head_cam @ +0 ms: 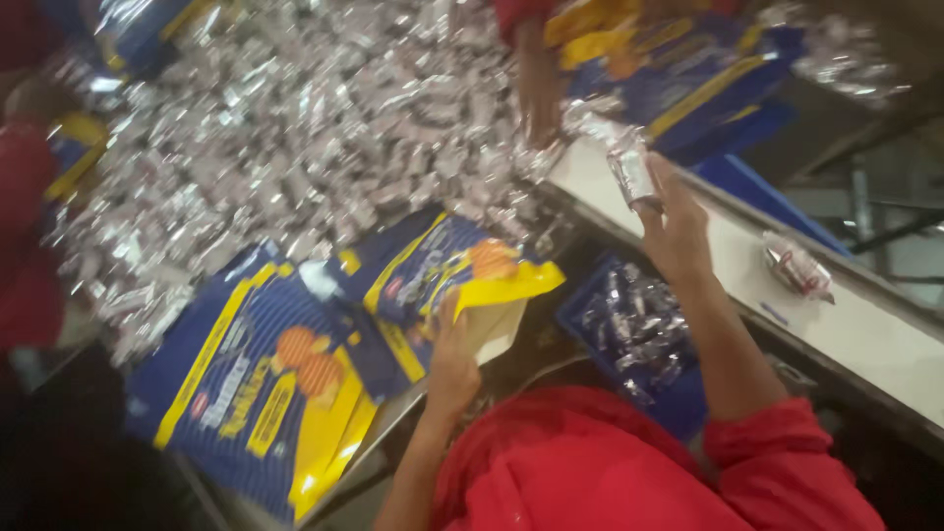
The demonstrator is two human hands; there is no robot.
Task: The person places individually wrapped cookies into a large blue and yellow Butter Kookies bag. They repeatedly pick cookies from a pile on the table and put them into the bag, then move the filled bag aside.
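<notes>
My left hand (450, 369) pinches the bag (442, 270) mouth; right (674, 221) grips a foil packet (630, 169), light, crinkly, slippery; hold its middle.

A work table (388, 433) heaped with small silver packets (315, 118), blue-and-yellow bags (256, 383) at its near edge.

Left hand (450, 364) pinches closed; right hand (674, 221) raised, gripping.
</notes>
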